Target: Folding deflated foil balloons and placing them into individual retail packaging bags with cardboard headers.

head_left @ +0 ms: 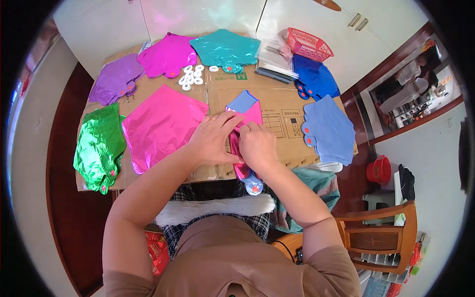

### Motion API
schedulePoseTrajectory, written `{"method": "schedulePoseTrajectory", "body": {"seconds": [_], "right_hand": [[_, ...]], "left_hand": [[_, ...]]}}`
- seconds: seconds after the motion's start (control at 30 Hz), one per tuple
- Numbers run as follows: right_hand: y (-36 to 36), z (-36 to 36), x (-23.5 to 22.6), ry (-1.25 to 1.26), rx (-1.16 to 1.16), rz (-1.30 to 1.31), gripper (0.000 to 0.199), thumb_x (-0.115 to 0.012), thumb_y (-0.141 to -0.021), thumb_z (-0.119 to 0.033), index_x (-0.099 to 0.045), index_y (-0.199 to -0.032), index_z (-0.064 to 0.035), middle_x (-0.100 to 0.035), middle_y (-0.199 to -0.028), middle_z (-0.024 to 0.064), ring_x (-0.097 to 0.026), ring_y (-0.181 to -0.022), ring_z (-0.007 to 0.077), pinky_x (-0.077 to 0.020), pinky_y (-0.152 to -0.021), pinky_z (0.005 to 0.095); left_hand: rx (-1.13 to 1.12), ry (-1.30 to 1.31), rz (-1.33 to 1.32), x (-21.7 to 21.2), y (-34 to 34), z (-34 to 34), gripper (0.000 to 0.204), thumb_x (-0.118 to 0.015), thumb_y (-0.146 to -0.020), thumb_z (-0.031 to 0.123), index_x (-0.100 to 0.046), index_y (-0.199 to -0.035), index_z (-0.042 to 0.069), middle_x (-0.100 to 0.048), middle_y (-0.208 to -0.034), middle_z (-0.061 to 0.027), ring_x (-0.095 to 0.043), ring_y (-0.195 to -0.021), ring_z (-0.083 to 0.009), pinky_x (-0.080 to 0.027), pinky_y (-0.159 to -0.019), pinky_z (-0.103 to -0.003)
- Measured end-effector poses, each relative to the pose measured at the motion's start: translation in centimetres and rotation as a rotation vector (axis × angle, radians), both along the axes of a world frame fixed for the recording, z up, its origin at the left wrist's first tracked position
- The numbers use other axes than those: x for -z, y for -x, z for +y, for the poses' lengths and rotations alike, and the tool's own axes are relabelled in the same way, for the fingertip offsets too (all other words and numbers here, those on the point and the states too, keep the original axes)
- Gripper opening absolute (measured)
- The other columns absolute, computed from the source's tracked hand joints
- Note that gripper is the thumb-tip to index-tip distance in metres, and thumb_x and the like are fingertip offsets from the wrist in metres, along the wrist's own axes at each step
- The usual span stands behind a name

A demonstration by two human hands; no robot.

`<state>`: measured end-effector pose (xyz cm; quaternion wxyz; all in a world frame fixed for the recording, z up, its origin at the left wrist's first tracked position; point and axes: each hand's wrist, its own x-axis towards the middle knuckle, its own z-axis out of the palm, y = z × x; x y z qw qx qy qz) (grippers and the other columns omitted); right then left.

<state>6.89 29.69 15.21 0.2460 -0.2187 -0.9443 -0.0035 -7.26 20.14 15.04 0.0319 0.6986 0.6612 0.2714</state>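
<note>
A folded strip of flat foil balloons [251,113], pink with light blue showing at both ends, lies on the cardboard in front of me. My left hand [213,136] grips its left edge, fingers bent over the top and thumb lower down. Curled against the strip's right side, my right hand [257,146] pinches the foil close to the left fingertips. Both palms hide the strip's middle. Its light blue end with a red mark [254,185] hangs past the table's near edge. Left of my hands lies a flat pink foil sheet [161,128].
Foil stacks ring the cardboard [217,99]: green [99,148], purple [115,79], magenta [167,55], teal [225,48], dark blue [316,76] and light blue [330,129]. Several white rings [190,76], clear packets [274,64] and a red basket [309,44] sit far back. A wooden chair [378,237] stands right.
</note>
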Motion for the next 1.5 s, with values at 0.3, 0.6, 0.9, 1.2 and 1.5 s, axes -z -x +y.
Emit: {"method": "schedulePoseTrajectory", "body": {"seconds": [0.3, 0.6, 0.9, 1.2, 1.5], "right_hand": [[-0.1, 0.1, 0.1, 0.032, -0.028, 0.011, 0.009, -0.065, -0.073, -0.013, -0.065, -0.075, -0.0045, -0.061, -0.074, 0.0105, -0.062, -0.071, 0.0284, -0.0505, -0.065, 0.0402], [-1.2, 0.2, -0.4, 0.123, -0.127, 0.026, 0.016, -0.066, -0.077, -0.019, -0.066, -0.071, -0.0045, -0.059, -0.073, 0.0099, -0.06, -0.071, 0.0284, -0.0497, -0.065, 0.0406], [-3.0, 3.9, -0.3, 0.184, -0.338, 0.018, 0.031, -0.066, -0.08, -0.024, -0.066, -0.103, -0.0042, -0.062, -0.107, 0.0123, -0.056, -0.104, 0.0312, -0.0451, -0.089, 0.0431], [-3.6, 3.8, 1.1, 0.197, -0.219, -0.282, 0.078, -0.051, -0.09, -0.048, -0.028, -0.146, 0.0012, -0.024, -0.153, 0.0221, -0.017, -0.144, 0.0372, -0.0124, -0.117, 0.0498], [-3.7, 3.6, 1.2, 0.115, -0.223, -0.301, 0.079, -0.045, -0.091, -0.053, -0.029, -0.146, 0.0005, -0.023, -0.153, 0.0237, -0.019, -0.144, 0.0378, -0.0142, -0.116, 0.0521]], "left_hand": [[0.004, -0.035, 0.072, 0.5, 0.2, -0.1, 0.092, -0.08, -0.057, 0.057, -0.05, -0.128, 0.008, -0.046, -0.131, -0.015, -0.052, -0.114, -0.0351, -0.039, -0.094, -0.047], [0.028, 0.022, 0.058, -0.6, -0.3, 0.1, 0.087, -0.082, -0.057, 0.054, -0.056, -0.123, 0.006, -0.051, -0.13, -0.0174, -0.052, -0.115, -0.0374, -0.04, -0.095, -0.049], [0.061, 0.019, 0.059, -0.9, -0.4, 0.4, 0.085, -0.08, -0.058, 0.056, -0.059, -0.119, 0.002, -0.052, -0.127, -0.0185, -0.051, -0.115, -0.0386, -0.04, -0.098, -0.048], [0.046, 0.056, 0.054, -0.8, -0.5, 0.3, 0.085, -0.078, -0.061, 0.057, -0.058, -0.121, 0.001, -0.052, -0.129, -0.0199, -0.051, -0.115, -0.038, -0.04, -0.099, -0.047], [0.051, -0.039, 0.085, 0.1, 0.0, 0.2, 0.062, -0.07, -0.076, 0.044, -0.059, -0.118, 0.0, -0.054, -0.127, -0.0189, -0.05, -0.118, -0.0357, -0.037, -0.101, -0.049]]}}
